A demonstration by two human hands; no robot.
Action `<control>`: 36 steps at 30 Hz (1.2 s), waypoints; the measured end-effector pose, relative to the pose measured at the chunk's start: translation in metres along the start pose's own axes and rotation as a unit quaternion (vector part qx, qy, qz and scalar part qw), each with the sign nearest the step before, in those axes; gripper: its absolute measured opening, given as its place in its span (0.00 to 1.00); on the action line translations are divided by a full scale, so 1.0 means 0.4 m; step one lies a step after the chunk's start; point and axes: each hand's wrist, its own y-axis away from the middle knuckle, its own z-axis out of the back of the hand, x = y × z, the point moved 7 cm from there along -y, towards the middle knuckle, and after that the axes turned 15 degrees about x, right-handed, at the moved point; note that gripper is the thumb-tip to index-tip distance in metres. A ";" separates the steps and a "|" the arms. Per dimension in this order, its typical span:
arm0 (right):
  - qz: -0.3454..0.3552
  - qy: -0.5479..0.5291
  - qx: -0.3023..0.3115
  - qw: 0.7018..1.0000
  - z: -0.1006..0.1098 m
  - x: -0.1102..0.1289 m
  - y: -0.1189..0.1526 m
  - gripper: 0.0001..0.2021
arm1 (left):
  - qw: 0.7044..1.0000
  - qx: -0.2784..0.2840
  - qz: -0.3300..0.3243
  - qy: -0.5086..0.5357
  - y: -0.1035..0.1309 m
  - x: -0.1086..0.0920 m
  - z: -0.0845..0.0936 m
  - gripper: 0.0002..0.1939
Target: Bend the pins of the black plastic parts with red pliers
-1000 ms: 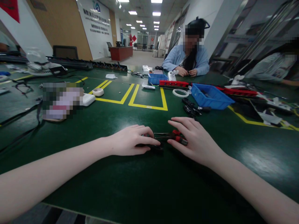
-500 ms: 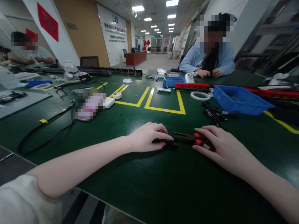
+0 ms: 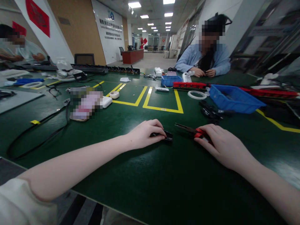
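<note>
Near the middle of the green table [image 3: 131, 175], my left hand [image 3: 148, 134] is closed around a small black part [image 3: 168, 136]. One end of the part sticks out past the fingertips; its exact kind cannot be made out. To the right, my right hand [image 3: 220, 143] grips long-nose pliers [image 3: 187, 128] by their red handles [image 3: 201, 133]. The dark jaws point left, toward the black part, with a gap between them and it. My palm hides the rear of the handles.
A blue bin [image 3: 235, 98] stands at right beside black cables [image 3: 209, 111]. Yellow tape [image 3: 164, 109] marks the table ahead. At left lie a phone [image 3: 86, 106], a white case [image 3: 106, 102], a tape roll [image 3: 114, 95] and a black strap [image 3: 39, 125]. A person [image 3: 203, 59] sits opposite.
The pliers have drawn back from the black part and their jaws now tilt up to the left. Both hands keep their holds. The whole view has shifted slightly.
</note>
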 end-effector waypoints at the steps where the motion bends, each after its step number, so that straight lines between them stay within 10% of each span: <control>1: -0.002 -0.001 -0.005 1.000 0.005 0.004 0.001 0.19 | 1.000 0.004 0.003 0.000 0.000 0.000 -0.001 0.09; 36: 0.162 0.022 -0.039 0.986 0.045 0.132 0.029 0.16 | 0.998 0.024 -0.019 -0.053 0.001 -0.008 -0.018 0.13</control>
